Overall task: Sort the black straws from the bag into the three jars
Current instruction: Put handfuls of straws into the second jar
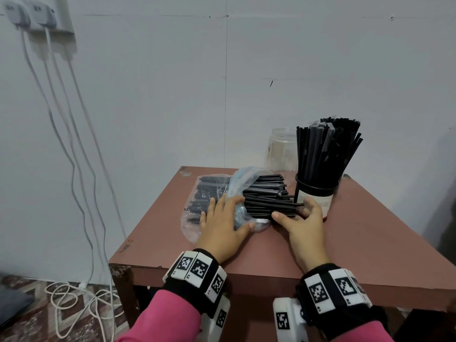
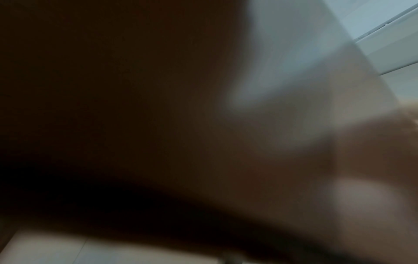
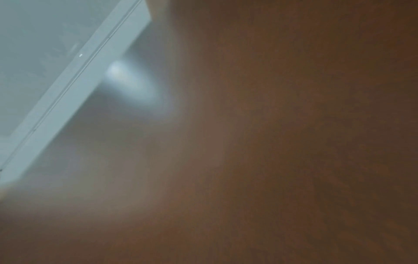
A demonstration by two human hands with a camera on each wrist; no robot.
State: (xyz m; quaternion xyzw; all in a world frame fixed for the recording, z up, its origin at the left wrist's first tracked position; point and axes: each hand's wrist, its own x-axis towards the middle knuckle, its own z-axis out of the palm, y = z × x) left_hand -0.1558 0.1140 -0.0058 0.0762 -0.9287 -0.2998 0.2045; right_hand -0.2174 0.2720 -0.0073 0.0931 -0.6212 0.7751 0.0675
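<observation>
A clear plastic bag of black straws lies on the brown table, its open mouth facing right with a bundle sticking out. My left hand presses flat on the bag with spread fingers. My right hand grips the protruding straw ends between thumb and curled fingers. A jar packed with upright black straws stands just behind the right hand. Behind it, near the wall, stands an empty clear jar. Both wrist views are blurred and show only skin and wall.
The table's front edge is close under my wrists. White cables hang down the wall at left and coil on the floor. The wall rises directly behind the jars.
</observation>
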